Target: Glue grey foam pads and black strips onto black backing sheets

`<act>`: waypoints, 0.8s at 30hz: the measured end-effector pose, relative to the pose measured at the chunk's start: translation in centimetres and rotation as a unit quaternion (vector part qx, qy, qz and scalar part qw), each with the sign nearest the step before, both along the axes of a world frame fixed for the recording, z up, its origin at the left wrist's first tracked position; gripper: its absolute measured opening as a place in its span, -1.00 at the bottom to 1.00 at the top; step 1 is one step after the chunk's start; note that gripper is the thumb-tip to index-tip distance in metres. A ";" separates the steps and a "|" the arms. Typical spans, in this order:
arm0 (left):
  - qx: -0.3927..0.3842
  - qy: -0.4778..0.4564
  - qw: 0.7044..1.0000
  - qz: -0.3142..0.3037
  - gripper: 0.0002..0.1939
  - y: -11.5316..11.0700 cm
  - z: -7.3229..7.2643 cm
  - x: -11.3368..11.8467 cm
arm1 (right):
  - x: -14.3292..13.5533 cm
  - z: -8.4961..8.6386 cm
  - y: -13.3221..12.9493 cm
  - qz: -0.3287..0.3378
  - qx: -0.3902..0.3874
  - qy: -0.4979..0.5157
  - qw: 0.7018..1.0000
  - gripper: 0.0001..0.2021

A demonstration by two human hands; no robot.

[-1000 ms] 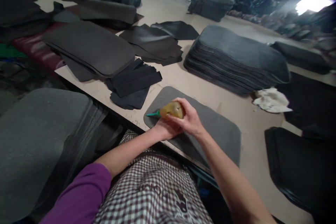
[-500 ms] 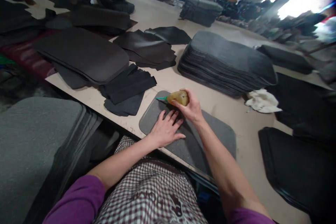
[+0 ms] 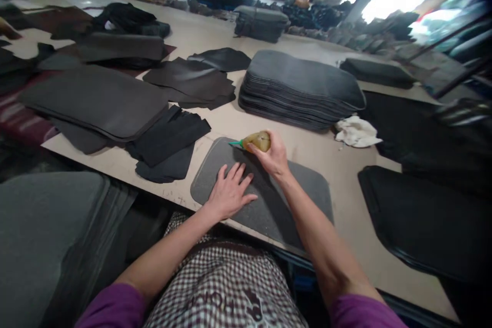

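A grey panel with rounded corners [image 3: 311,184] lies at the table's front edge. On its left part my left hand [image 3: 230,192] rests flat with the fingers spread, holding nothing. My right hand [image 3: 273,152] is wrapped round a yellowish squeeze bottle [image 3: 257,141], which is tilted on its side. The bottle's green nozzle [image 3: 236,143] points left, close over the panel's far edge near the far left corner; whether its tip touches cannot be told. A thin pale line runs along the panel's left edge.
Black strips [image 3: 169,136] and a dark panel stack [image 3: 100,97] lie left on the table [image 3: 226,125]. Behind the panel stands a tall grey stack [image 3: 303,82], with a white crumpled cloth [image 3: 357,131] beside it. Black panels [image 3: 418,215] lie right, more grey ones [image 3: 42,225] lower left.
The view has shifted, so most things appear further left. My right hand and the nozzle have moved slightly right along the panel's far edge. My left hand stays flat on the panel.
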State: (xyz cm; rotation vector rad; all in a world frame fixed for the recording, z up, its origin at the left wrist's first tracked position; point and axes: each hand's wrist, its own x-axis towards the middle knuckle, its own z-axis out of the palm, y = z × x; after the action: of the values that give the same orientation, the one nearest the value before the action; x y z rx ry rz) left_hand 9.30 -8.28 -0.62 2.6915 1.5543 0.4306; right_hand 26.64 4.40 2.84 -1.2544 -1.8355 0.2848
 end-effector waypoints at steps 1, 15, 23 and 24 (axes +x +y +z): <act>0.001 0.003 1.000 0.000 -0.31 0.0 0.0 0.0 | 0.5 0.2 -0.3 -0.006 -0.001 -0.003 1.000 -0.47; -0.005 0.023 1.000 -0.011 -0.37 0.1 0.1 0.4 | 14.2 1.6 -7.4 -0.163 -0.022 -0.022 0.986 -0.44; -0.001 0.007 1.000 -0.020 -0.39 0.3 -0.3 0.4 | 24.0 1.5 -13.4 -0.292 -0.027 -0.026 0.956 -0.42; 0.000 0.007 1.000 -0.020 -0.39 0.3 -0.3 0.4 | 25.0 1.5 -14.1 -0.308 -0.028 -0.025 0.951 -0.42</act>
State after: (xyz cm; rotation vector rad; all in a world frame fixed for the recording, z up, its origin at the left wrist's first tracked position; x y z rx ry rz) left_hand 9.67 -8.02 -0.91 2.7258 1.5003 0.4111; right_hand 51.62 -9.75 4.30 -1.8108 -1.3893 -0.0447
